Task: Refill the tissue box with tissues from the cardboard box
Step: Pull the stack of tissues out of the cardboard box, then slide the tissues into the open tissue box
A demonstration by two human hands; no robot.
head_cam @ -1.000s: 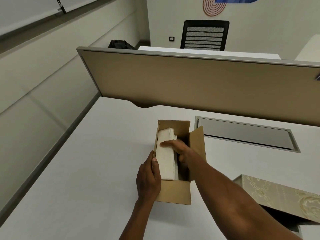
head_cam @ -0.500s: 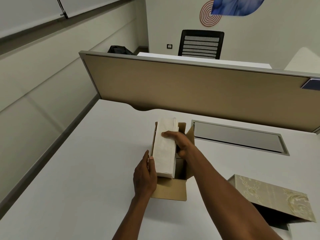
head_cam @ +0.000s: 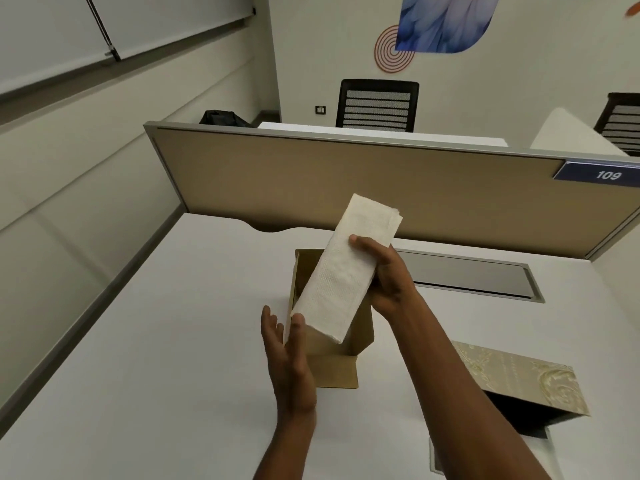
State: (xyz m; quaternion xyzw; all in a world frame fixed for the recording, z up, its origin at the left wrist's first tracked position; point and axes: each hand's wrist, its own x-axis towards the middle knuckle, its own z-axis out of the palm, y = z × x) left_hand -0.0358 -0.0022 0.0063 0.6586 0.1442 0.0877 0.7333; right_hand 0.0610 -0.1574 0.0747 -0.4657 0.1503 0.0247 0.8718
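A white stack of tissues [head_cam: 346, 271] tilts in the air above the open cardboard box [head_cam: 334, 348], its far end raised toward the partition [head_cam: 346, 188]. The right hand [head_cam: 384, 275] clamps it around the middle, thumb on the top face, fingers [head_cam: 381, 282] wrapped under the right edge. The left hand [head_cam: 287, 358] sits just beside the stack's near lower corner, fingers spread wide and holding nothing, thumb tip at the paper's edge. The box stands on the white desk [head_cam: 156, 341] below both hands. To the right of the right forearm lies the patterned tissue box [head_cam: 519, 379], well apart from the stack.
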